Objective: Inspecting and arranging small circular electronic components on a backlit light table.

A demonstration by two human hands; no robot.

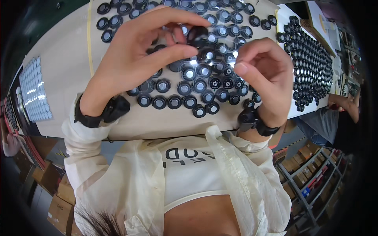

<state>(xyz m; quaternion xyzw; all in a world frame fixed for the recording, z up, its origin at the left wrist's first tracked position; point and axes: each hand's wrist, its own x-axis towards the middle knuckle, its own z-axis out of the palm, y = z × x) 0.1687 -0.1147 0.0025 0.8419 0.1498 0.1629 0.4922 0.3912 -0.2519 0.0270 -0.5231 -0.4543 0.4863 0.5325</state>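
My left hand (141, 49) is raised over the table, its thumb and fingers closed around a small black round part (197, 36). A clear plastic sheet (193, 62) with glints and faint circles hangs between my hands. Several round black labels (227, 83) with white marks show near its lower right. My right hand (267, 69) has thumb and forefinger pinched at the right edge of this sheet; the exact contact is hard to see. Below both hands, many black round parts with pale grey centres (174, 102) lie on the beige tabletop (65, 74).
At the left lies a sheet of pale round discs (36, 90). More black parts stand densely on a white surface (311, 70) at the right, near another person's arm (346, 104). A metal rack (311, 185) and cardboard boxes (61, 210) are on the floor behind.
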